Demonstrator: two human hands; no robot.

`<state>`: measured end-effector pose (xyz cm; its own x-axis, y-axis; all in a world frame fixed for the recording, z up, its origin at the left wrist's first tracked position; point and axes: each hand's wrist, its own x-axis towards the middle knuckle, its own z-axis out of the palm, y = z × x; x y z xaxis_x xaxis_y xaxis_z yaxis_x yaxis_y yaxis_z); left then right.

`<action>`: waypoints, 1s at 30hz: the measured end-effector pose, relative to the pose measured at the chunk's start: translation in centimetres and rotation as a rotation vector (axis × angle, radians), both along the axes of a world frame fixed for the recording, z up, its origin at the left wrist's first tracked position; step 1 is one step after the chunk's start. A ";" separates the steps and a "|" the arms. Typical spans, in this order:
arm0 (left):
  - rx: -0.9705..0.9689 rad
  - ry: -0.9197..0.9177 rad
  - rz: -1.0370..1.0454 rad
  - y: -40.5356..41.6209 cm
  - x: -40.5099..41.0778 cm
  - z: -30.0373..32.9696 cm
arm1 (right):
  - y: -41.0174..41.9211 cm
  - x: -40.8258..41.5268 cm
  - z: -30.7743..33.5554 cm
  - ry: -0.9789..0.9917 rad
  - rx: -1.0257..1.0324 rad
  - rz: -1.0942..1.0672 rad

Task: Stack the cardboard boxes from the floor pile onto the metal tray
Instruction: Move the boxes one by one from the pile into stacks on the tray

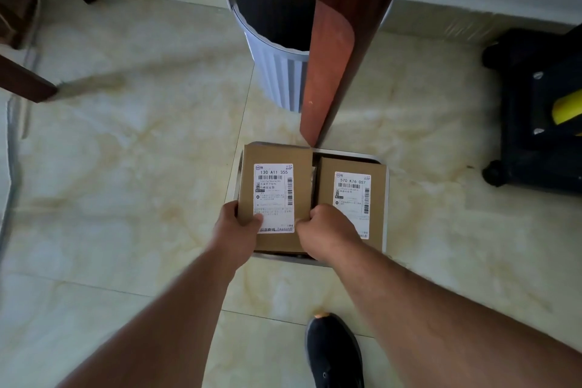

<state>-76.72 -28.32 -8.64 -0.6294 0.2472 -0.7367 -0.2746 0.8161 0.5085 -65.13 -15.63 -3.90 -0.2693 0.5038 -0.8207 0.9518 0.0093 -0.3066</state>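
Observation:
A metal tray (386, 198) lies on the tiled floor in front of a wooden table leg. On its left side sits a cardboard box (302, 186) with a white shipping label, raised above its neighbour. My left hand (237, 224) grips that box's near left edge and my right hand (327, 230) grips its near right edge. A second labelled cardboard box (378, 167) lies lower in the tray's right half, partly covered by my right hand. What lies beneath the left box is hidden.
A wooden table leg (337, 50) stands just behind the tray, with a white ribbed bin (277, 72) behind it. A black wheeled cart (529, 116) stands at the right. My black shoe (333, 353) is on the floor near the tray. Chair legs stand at far left.

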 end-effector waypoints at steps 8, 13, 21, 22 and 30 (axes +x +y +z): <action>-0.024 -0.018 -0.031 0.2 0.1 -0.9 | -0.6 0.2 -0.8 -0.040 -0.061 0.036; -0.033 -0.026 -0.052 0.3 0.4 -1.3 | -0.6 0.1 -1.0 -0.035 -0.061 0.044; -0.158 0.060 -0.089 0.4 1.1 -1.5 | -1.3 0.2 -0.7 -0.006 -0.028 0.060; -0.173 0.072 -0.101 0.3 1.1 -1.4 | -1.5 0.5 -0.7 0.001 -0.011 0.059; -0.212 0.080 -0.131 0.3 1.3 -0.3 | -1.7 0.8 -1.1 0.040 -0.042 -0.028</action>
